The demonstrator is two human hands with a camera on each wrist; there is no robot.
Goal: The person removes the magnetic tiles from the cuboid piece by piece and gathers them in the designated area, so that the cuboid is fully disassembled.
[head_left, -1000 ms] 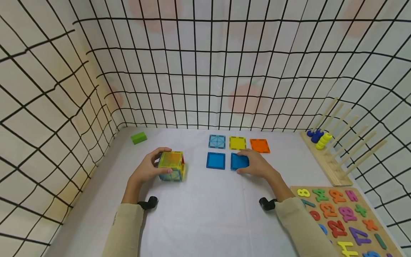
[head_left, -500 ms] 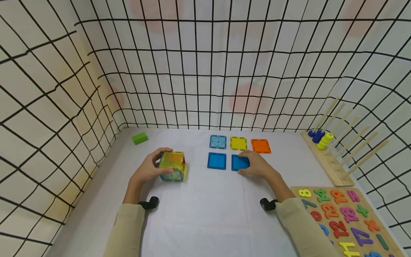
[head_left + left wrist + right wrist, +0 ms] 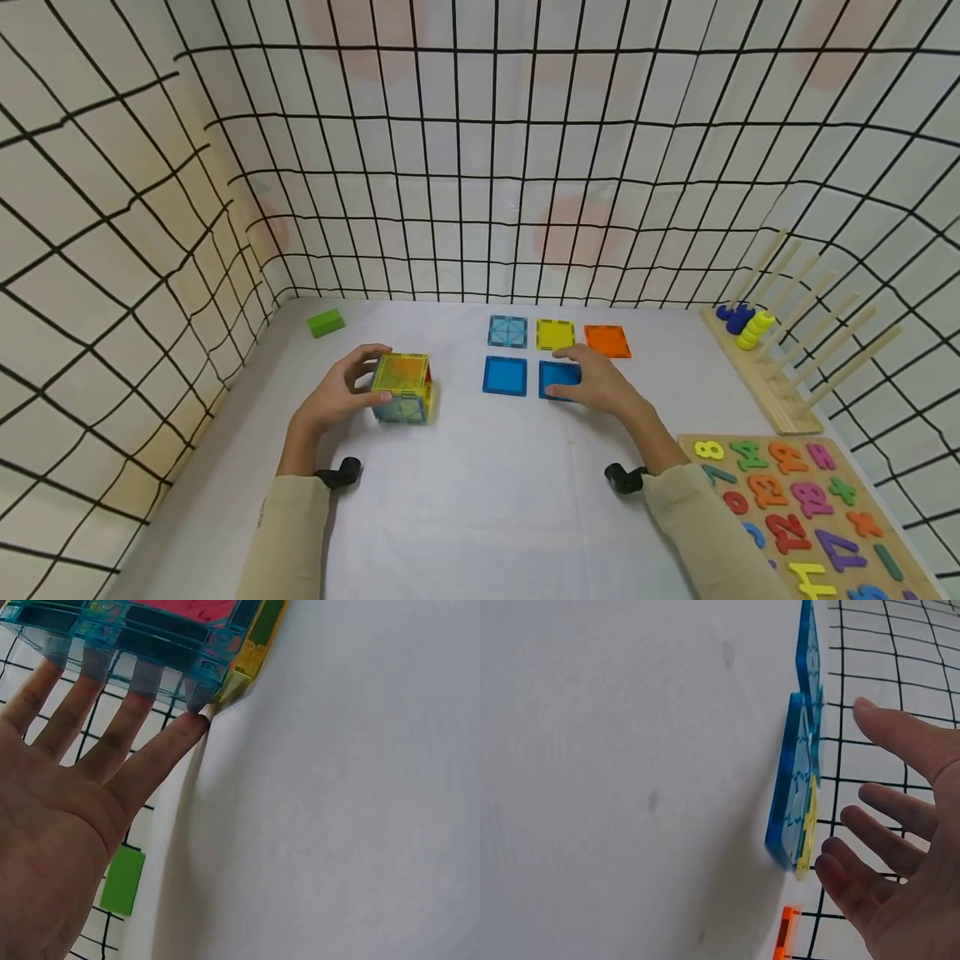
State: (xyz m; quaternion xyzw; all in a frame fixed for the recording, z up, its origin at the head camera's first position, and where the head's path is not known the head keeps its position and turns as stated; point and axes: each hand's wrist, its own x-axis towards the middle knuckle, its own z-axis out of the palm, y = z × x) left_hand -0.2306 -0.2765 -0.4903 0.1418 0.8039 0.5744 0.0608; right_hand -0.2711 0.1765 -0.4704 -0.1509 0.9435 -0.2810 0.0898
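Note:
My left hand (image 3: pixel 341 390) is beside a cube of see-through magnetic tiles (image 3: pixel 403 387), with a yellow-edged top and a pale blue front. In the left wrist view its fingers (image 3: pixel 127 724) are straight and spread at the cube's blue side; contact is hard to tell. Over the right part of a blue magnetic tile (image 3: pixel 558 375) hovers my right hand (image 3: pixel 600 382), thumb and fingers apart. The right wrist view shows that hand holding nothing, clear of the blue tile (image 3: pixel 784 787). Another blue tile (image 3: pixel 505 376) lies to its left.
Behind lie a light blue tile (image 3: pixel 507 331), a yellow tile (image 3: pixel 555 334) and an orange tile (image 3: pixel 607 341). A green block (image 3: pixel 326 323) sits back left. At right are a peg rack (image 3: pixel 772 375) and a number board (image 3: pixel 810 508). Black-lined cloth surrounds the table.
My left hand has loosened and drawn slightly left from the cube. The right hand's thumb and fingers have come off the blue tile's edges; the tile stays put.

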